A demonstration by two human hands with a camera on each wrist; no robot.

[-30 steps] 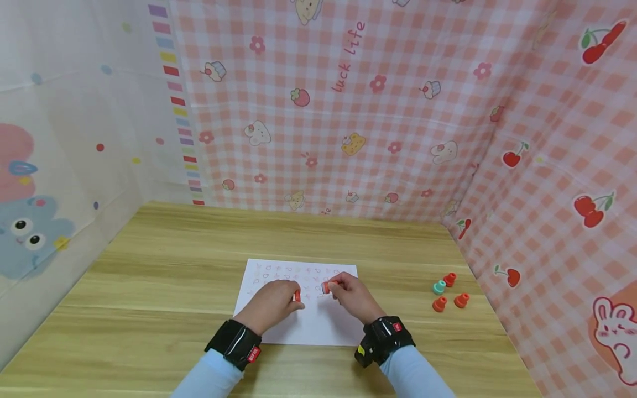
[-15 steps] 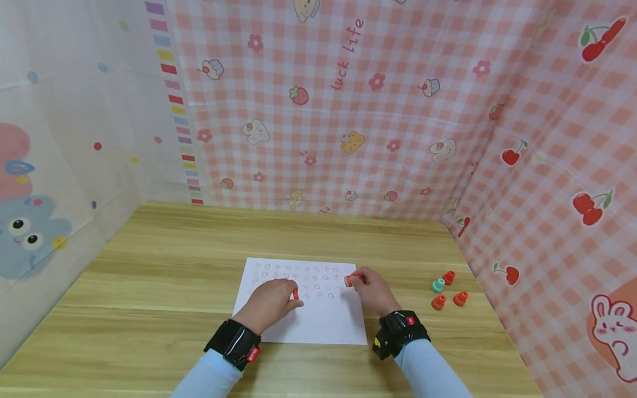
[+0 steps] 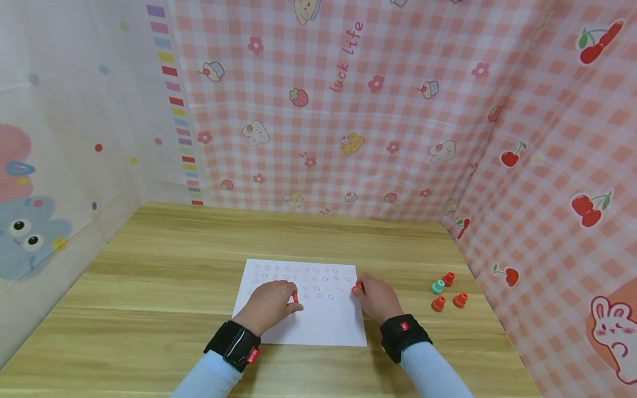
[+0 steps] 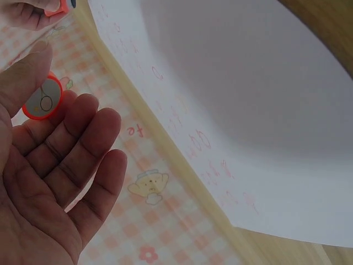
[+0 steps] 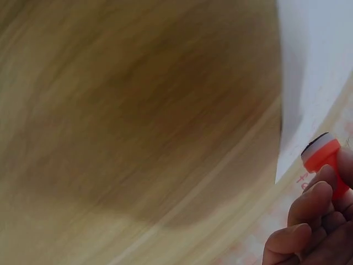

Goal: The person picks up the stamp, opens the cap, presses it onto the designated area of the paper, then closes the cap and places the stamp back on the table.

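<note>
A white sheet of paper (image 3: 318,323) lies on the table, its upper part covered in rows of small red and pink stamped marks. Over the paper's left side, my left hand (image 3: 269,304) pinches a red stamp (image 4: 44,99); the left wrist view shows its round face with a small figure on it. At the sheet's right edge my right hand (image 3: 379,297) holds another red stamp (image 5: 324,154) between thumb and fingers. In the right wrist view that stamp's dark face points away from the fingers, toward the upper left.
To the right on the wooden table (image 3: 149,276) stand a teal stamp (image 3: 438,286) and several red stamps (image 3: 460,300). Pink checked cloth (image 3: 318,110) hangs behind and on the right, and a pale patterned cloth (image 3: 74,138) on the left.
My right hand has moved right with its stamp, from over the marks to the paper's right edge, and then slightly down. The left hand stays nearly in place.
</note>
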